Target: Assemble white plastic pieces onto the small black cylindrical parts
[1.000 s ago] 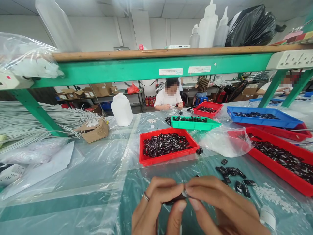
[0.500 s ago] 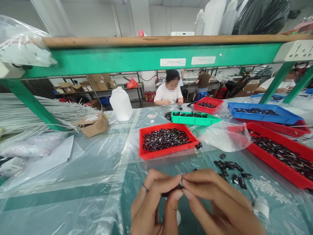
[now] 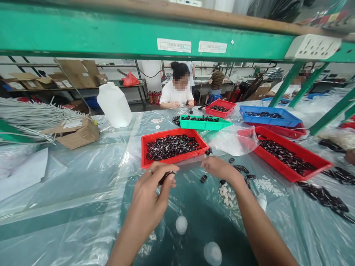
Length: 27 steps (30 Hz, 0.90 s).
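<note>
Between thumb and fingertips, my left hand (image 3: 152,190) grips a small glossy black plastic piece (image 3: 165,177), partly covered by the fingers. My right hand (image 3: 218,168) reaches out over the table near the right front corner of the nearest red tray (image 3: 173,160). Its fingers are curled together, and whatever is in them is hidden. That tray holds a heap of similar black pieces. One loose black piece (image 3: 203,178) lies just below my right hand, and several others lie to its right. White bits (image 3: 227,195) are scattered beside my right forearm.
A long red tray (image 3: 291,177) lies right, with a plastic bag (image 3: 234,142) beside it. Farther back are a green tray (image 3: 205,125), a blue tray (image 3: 270,120) and a white jug (image 3: 114,105). A green shelf beam (image 3: 111,37) crosses above. A person (image 3: 177,90) sits opposite.
My hands, together at the black piece before, are now apart. The left keeps the piece; the right has moved forward towards the red tray. The view has tilted down and shifted right.
</note>
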{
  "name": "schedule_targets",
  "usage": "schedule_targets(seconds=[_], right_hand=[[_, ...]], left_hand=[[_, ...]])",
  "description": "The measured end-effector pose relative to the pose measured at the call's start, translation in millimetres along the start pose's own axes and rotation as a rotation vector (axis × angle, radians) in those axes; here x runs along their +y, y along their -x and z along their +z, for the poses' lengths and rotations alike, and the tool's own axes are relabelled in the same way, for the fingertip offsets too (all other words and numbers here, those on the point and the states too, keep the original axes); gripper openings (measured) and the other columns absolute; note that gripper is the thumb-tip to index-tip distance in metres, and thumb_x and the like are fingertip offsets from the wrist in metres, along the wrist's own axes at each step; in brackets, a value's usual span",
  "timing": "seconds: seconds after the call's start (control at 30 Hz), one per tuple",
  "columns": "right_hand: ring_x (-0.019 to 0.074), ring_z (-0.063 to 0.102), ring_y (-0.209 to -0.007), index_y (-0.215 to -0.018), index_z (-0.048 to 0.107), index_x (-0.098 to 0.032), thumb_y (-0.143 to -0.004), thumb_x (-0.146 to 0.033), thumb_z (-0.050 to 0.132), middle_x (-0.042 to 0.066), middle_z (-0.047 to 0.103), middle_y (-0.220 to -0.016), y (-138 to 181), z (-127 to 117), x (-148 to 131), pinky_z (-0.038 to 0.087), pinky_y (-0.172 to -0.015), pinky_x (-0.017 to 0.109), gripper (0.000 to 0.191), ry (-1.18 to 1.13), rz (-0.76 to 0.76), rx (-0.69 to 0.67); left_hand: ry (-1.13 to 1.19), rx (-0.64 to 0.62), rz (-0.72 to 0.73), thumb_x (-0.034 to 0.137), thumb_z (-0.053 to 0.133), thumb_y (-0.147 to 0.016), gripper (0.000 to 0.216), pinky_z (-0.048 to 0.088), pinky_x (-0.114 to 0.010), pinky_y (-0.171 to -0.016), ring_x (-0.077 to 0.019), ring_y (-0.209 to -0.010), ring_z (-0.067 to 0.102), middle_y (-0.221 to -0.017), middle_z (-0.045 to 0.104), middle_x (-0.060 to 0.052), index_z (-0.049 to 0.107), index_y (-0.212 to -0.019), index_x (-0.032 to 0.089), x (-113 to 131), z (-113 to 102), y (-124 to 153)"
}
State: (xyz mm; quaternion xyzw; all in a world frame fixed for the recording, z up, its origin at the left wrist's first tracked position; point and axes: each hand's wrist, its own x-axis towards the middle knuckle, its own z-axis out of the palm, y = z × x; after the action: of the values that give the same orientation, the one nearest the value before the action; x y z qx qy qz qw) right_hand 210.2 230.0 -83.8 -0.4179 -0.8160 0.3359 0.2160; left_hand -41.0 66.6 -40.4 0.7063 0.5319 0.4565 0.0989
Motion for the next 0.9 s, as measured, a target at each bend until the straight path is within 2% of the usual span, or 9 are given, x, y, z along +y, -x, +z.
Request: schedule_targets(seconds=[0.1,0.2,0.23,0.33,0.4,0.5,0.6,0.73,0.9], right_hand=[[0.0197,0.074,-0.093,-0.117,0.073,-0.014,-0.116,-0.039,0.073,0.006,0.072,-0.113,-10.4,20.4,18.6,0.066,-0.084,0.035,0.024,0.056,0.161,-0.1],[0.0194,0.075,-0.094,-0.114,0.074,-0.012,-0.12,-0.039,0.065,0.004,0.071,-0.111,-12.6,34.6,25.1,0.066,-0.085,0.033,0.029,0.073,0.23,-0.131],[0.0201,0.075,-0.095,-0.114,0.074,-0.012,-0.12,-0.039,0.065,0.004,0.071,-0.112,-13.2,37.4,26.0,0.066,-0.085,0.033,0.029,0.081,0.243,-0.147],[0.0229,0.074,-0.099,-0.123,0.072,-0.015,-0.116,-0.039,0.072,0.006,0.071,-0.118,-16.4,40.4,27.7,0.067,-0.087,0.038,0.025,0.098,0.26,-0.225],[0.0235,0.073,-0.101,-0.127,0.07,-0.017,-0.113,-0.038,0.078,0.009,0.07,-0.123,-18.4,37.9,26.9,0.067,-0.088,0.041,0.027,0.073,0.234,-0.278],[0.0223,0.073,-0.096,-0.122,0.071,-0.015,-0.112,-0.038,0.078,0.006,0.071,-0.116,-17.5,30.4,17.1,0.067,-0.085,0.039,0.026,-0.067,0.111,-0.312],[0.0196,0.072,-0.085,-0.122,0.07,-0.015,-0.113,-0.04,0.076,0.004,0.07,-0.106,-8.2,25.4,-8.2,0.066,-0.081,0.037,0.027,-0.323,-0.084,-0.234],[0.0198,0.072,-0.084,-0.116,0.068,-0.016,-0.112,-0.045,0.078,0.001,0.069,-0.097,16.3,27.4,-55.3,0.065,-0.079,0.036,0.031,-0.658,-0.306,-0.075],[0.0151,0.071,-0.076,-0.103,0.072,-0.016,-0.109,-0.039,0.083,0.0,0.072,-0.091,46.0,28.1,-96.8,0.063,-0.072,0.027,0.026,-0.834,-0.371,0.005]], left_hand=[[-0.105,-0.172,-0.082,0.015,0.054,-0.111,0.02,0.06,-0.034,-0.077,-0.0203,-0.085,0.076,-0.102,0.076,-0.003,0.073,-0.113,0.022,-20.3,6.7,-4.3],[-0.203,-0.447,-0.168,0.02,0.066,-0.11,0.009,0.063,-0.039,-0.082,-0.0206,-0.086,0.075,-0.094,0.076,-0.001,0.073,-0.105,0.017,-40.9,19.6,-0.8],[-0.226,-0.548,-0.195,0.026,0.07,-0.109,0.012,0.064,-0.039,-0.083,-0.0202,-0.086,0.076,-0.093,0.076,-0.001,0.074,-0.102,0.016,-47.5,24.3,1.5],[-0.25,-0.79,-0.262,0.035,0.076,-0.107,0.019,0.066,-0.041,-0.086,-0.0211,-0.092,0.077,-0.103,0.078,-0.004,0.076,-0.105,0.016,-63.1,36.5,7.4],[-0.237,-0.861,-0.287,0.035,0.077,-0.107,0.019,0.066,-0.045,-0.092,-0.0236,-0.101,0.078,-0.114,0.079,-0.007,0.076,-0.112,0.017,-68.0,41.5,8.5],[-0.192,-0.797,-0.31,0.034,0.077,-0.106,0.021,0.064,-0.051,-0.101,-0.027,-0.113,0.076,-0.127,0.077,-0.009,0.076,-0.12,0.018,-65.8,43.3,4.7],[-0.085,-0.559,-0.321,0.036,0.073,-0.108,0.028,0.062,-0.053,-0.103,-0.0284,-0.114,0.075,-0.126,0.077,-0.01,0.072,-0.13,0.018,-51.4,39.5,-2.4],[0.186,-0.265,-0.271,0.039,0.065,-0.109,0.03,0.066,-0.04,-0.088,-0.0241,-0.102,0.08,-0.114,0.081,-0.006,0.067,-0.134,0.023,-17.1,28.8,-7.5],[0.41,-0.063,-0.224,0.033,0.069,-0.104,0.014,0.066,-0.026,-0.072,-0.0157,-0.076,0.08,-0.088,0.083,0.003,0.073,-0.116,0.028,16.1,16.2,-1.6]])
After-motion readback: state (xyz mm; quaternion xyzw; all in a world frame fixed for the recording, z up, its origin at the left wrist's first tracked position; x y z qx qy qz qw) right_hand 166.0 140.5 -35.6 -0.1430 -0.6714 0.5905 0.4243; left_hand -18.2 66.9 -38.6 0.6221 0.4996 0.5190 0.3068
